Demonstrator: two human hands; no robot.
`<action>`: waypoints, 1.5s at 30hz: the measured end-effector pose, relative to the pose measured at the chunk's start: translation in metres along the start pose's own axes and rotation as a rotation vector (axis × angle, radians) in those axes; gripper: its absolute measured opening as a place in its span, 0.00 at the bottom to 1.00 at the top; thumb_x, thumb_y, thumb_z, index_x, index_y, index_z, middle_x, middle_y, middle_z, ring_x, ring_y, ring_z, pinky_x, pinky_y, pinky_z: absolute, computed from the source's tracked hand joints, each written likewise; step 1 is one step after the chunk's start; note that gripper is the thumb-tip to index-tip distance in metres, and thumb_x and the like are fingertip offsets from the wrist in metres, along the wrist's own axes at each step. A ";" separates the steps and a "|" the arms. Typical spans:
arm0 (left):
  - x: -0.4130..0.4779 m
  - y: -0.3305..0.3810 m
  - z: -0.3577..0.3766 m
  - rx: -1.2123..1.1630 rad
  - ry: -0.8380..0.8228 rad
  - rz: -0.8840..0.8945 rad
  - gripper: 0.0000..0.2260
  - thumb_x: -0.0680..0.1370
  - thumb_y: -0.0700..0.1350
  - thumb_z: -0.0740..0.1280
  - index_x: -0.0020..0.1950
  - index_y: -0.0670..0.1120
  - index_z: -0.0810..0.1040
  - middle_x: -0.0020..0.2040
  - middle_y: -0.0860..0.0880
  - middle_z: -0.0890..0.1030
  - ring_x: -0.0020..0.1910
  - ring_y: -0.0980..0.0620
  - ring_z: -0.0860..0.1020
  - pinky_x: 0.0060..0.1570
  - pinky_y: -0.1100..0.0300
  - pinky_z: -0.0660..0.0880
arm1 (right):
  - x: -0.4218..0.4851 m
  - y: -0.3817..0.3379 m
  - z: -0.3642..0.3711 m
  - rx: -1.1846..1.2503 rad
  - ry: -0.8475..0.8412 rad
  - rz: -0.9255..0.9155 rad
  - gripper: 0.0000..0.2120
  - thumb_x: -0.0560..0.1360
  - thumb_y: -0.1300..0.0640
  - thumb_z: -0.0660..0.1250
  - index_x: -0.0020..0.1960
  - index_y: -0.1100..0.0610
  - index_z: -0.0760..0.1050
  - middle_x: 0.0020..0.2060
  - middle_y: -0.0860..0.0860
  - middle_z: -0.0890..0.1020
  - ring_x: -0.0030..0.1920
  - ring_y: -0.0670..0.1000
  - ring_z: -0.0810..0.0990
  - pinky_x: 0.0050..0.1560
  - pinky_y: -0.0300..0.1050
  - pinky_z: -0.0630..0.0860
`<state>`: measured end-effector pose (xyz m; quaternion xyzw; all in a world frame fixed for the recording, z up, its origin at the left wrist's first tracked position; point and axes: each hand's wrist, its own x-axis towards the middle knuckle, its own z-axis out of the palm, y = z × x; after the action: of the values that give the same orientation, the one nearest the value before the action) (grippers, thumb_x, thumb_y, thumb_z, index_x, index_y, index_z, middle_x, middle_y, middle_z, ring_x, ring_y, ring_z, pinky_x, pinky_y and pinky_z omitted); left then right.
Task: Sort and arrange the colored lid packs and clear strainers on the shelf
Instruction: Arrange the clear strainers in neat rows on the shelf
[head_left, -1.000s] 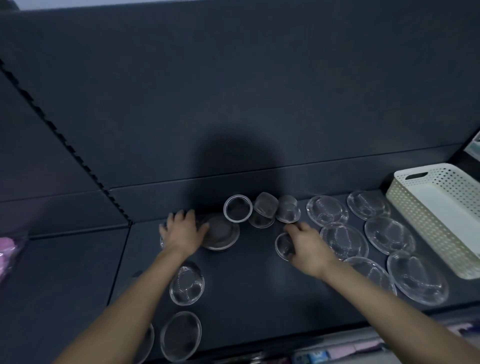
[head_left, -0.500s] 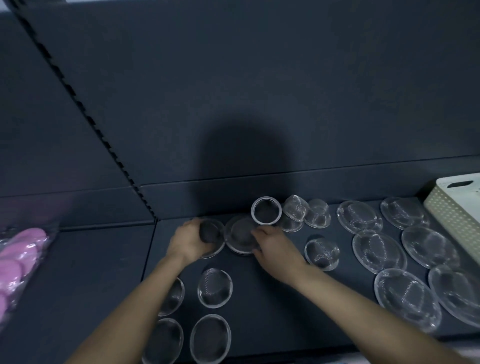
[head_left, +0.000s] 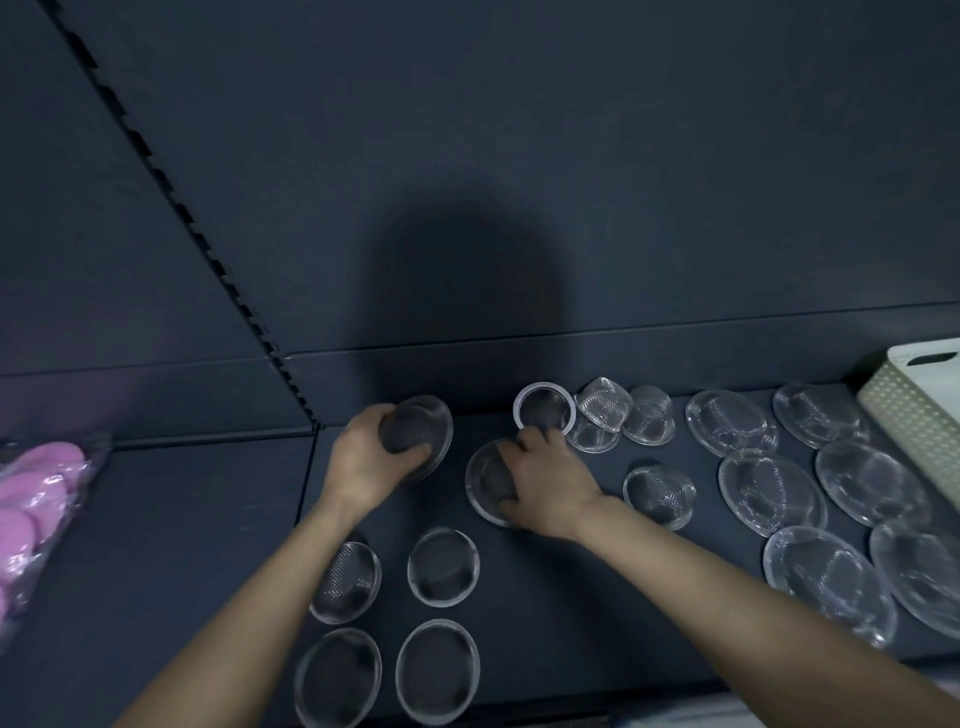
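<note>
Our left grip (head_left: 363, 462) curled round a tilted mesh strainer (head_left: 421, 434) near the back of the shelf (head_left: 571, 623); our right grip (head_left: 550, 488) clasped another strainer (head_left: 480, 483) lying flat beside it. Four strainers (head_left: 442, 566) lay squared in front and larger strainers (head_left: 769, 488) ranked rightward, but small cup strainers (head_left: 602, 415) sat jumbled, so we judged sorting half done.

Clear mesh-patterned strainers (head_left: 771, 491); pink lid pack (head_left: 31, 514); cream perforated basket (head_left: 914, 415); dark grey shelf (head_left: 208, 545)
</note>
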<state>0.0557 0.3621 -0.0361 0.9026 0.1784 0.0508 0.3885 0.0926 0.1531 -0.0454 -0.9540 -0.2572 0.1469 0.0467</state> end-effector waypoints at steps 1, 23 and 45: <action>-0.001 0.003 0.002 -0.005 0.003 0.011 0.24 0.68 0.48 0.76 0.61 0.47 0.75 0.52 0.53 0.76 0.51 0.54 0.73 0.49 0.63 0.67 | -0.004 0.002 0.001 0.042 -0.008 0.010 0.32 0.71 0.47 0.67 0.71 0.54 0.62 0.65 0.55 0.66 0.65 0.60 0.62 0.63 0.53 0.71; -0.061 0.078 0.048 -0.108 -0.070 0.127 0.23 0.68 0.49 0.76 0.60 0.50 0.73 0.52 0.55 0.77 0.52 0.55 0.75 0.51 0.61 0.70 | -0.091 0.075 -0.016 1.167 0.320 0.285 0.19 0.65 0.54 0.75 0.54 0.45 0.76 0.48 0.44 0.82 0.52 0.47 0.80 0.57 0.47 0.77; -0.119 0.172 0.153 -0.057 -0.228 0.327 0.28 0.65 0.50 0.77 0.63 0.50 0.73 0.56 0.56 0.77 0.55 0.57 0.75 0.56 0.62 0.70 | -0.210 0.214 -0.020 0.944 0.512 0.416 0.26 0.66 0.56 0.76 0.63 0.52 0.74 0.51 0.47 0.81 0.51 0.47 0.79 0.53 0.40 0.73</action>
<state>0.0288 0.1053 -0.0132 0.9081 -0.0171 0.0156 0.4182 0.0272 -0.1376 -0.0076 -0.8654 0.0488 0.0162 0.4985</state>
